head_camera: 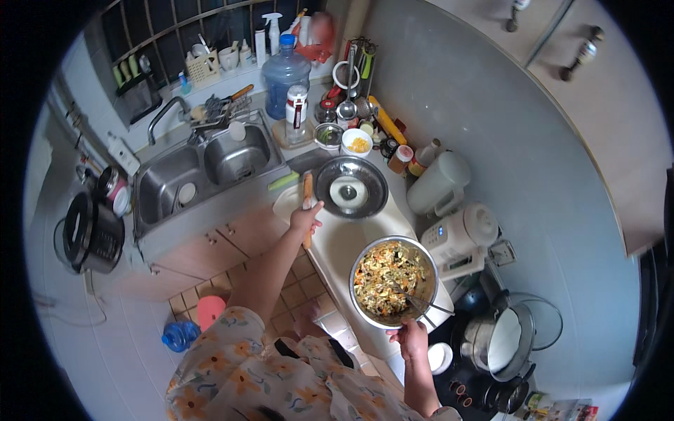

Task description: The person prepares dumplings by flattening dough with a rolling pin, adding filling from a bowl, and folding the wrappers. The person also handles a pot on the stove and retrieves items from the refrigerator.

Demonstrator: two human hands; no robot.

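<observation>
My left hand [305,220] grips a wooden rolling pin [307,190] above the left edge of a cream-coloured board [337,239]. At the board's near end sits a stainless steel bowl [432,263] of chopped mixed filling [387,276], with orange, yellow and dark bits. My right hand [412,339] holds this bowl by its near rim. A pair of chopsticks [421,301] rests in the filling and leans over the right rim. Farther back on the board is a round, dark-rimmed lid or pan [326,194] with a knob at its centre; something pale shows in its middle.
A double sink [168,173] is at the left, with a green-handled tool [283,180] near its right edge. Jars, a white bowl [357,143] and a water jug [287,79] crowd the back corner. Right are a blender [458,237] and a lidded pot [495,342] on the stove.
</observation>
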